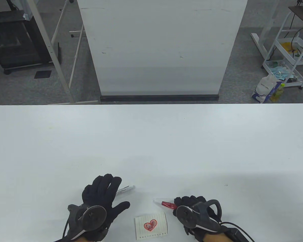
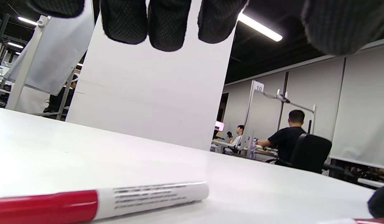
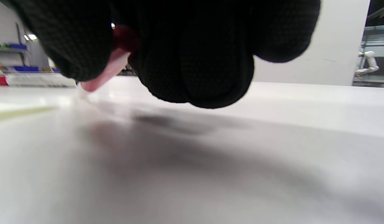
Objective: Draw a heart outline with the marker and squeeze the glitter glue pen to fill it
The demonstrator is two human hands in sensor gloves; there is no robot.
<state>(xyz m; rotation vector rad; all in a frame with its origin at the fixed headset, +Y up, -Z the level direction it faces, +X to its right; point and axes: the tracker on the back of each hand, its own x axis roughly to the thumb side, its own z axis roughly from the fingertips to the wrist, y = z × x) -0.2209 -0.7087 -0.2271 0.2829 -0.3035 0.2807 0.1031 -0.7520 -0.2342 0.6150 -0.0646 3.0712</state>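
Note:
A small sheet of paper point(image 1: 151, 228) with a red heart point(image 1: 150, 224) on it lies at the near edge of the white table point(image 1: 151, 141), between my hands. My left hand point(image 1: 103, 194) hovers flat over the marker point(image 1: 125, 189), its fingers straight and holding nothing. In the left wrist view the marker point(image 2: 117, 200) lies on the table with its red cap to the left, below the fingertips point(image 2: 167, 28). My right hand point(image 1: 189, 205) grips the red glitter glue pen point(image 1: 165, 203), whose clear tip points left, low over the table. In the right wrist view the curled fingers point(image 3: 195, 56) hide most of the pen point(image 3: 107, 70).
A tall white board point(image 1: 161, 48) stands behind the table's far edge. Racks and a cart point(image 1: 290, 55) stand on the floor at the back. People sit at desks point(image 2: 285, 140) in the distance in the left wrist view.

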